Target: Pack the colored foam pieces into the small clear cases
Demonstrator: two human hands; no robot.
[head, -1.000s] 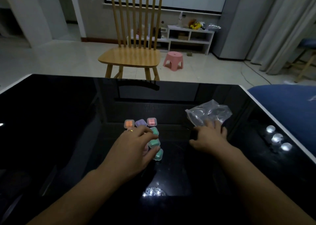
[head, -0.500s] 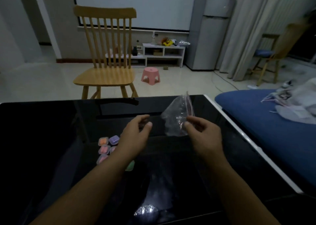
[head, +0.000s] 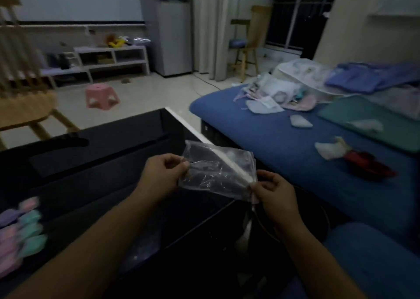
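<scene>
Dim living room, glossy black table (head: 95, 166) in the foreground: at the nine o'clock edge of the view, the small clear cases (head: 21, 232) sit bunched together on the tabletop, their pink, lilac and mint foam fillings blurred but showing through the lids. A second ago the left hand lay over that cluster and the right hand pressed down on a crumpled bag; now both hands are off the table and the view has swung toward three o'clock, leaving the cases untouched at the margin. That suggests the packing of foam is largely finished and the work has turned to bagging the cases.

At centre, the left hand (head: 159, 173) pinches the nine o'clock edge of a clear plastic bag (head: 216, 176) between thumb and forefinger, the other fingers curled in. The bag, held up above the table's far corner, is wrinkled and see-through, with a pinkish strip along its three o'clock end that may be a zip seal; whether its mouth is open cannot be told. The right hand (head: 275, 196) pinches that end, fingers pressed together on the film.

Beyond, from one to three o'clock, a blue bed (head: 284, 144) carries scattered cloth and packets. A pink stool (head: 101, 95) stands on the floor at eleven o'clock, well apart from the table.
</scene>
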